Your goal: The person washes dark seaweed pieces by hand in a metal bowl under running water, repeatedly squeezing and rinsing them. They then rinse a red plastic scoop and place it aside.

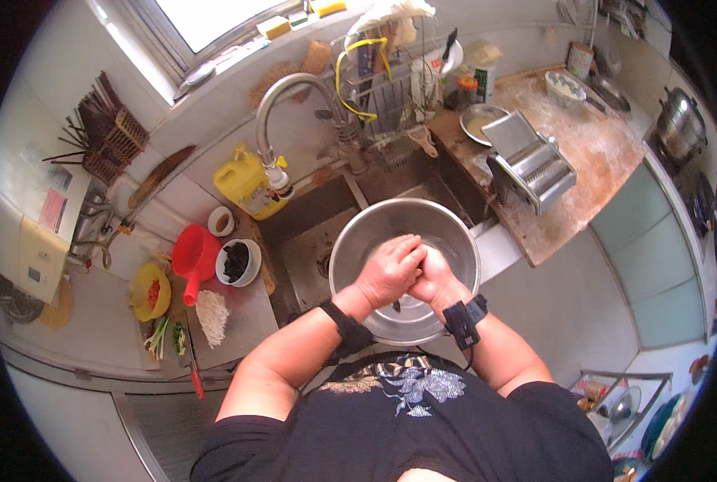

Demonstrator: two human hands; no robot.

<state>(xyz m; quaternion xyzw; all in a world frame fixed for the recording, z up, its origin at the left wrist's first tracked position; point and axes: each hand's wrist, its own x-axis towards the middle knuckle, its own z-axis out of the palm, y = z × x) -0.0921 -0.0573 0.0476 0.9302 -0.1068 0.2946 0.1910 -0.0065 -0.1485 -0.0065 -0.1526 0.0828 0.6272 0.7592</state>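
Note:
Both my hands are pressed together over a large stainless steel basin [358, 236] at the front of the sink. My left hand [390, 269] is on the left, its fingers bent across the fingers of my right hand [437, 274]. Whatever may be between the palms is hidden. A small dark piece [396, 306] shows low in the basin, under the wrists. To the left, a white bowl [253, 264] holds dark pieces that look like wood ear fungus.
Behind the basin are the sink [292, 253], a curved faucet [263, 120] and a yellow jug [247, 181]. Left lie a red ladle [194, 250], chopped white food [212, 316] and a red-handled knife [196, 379]. A pasta machine [533, 165] stands on a floury board [599, 162] at right.

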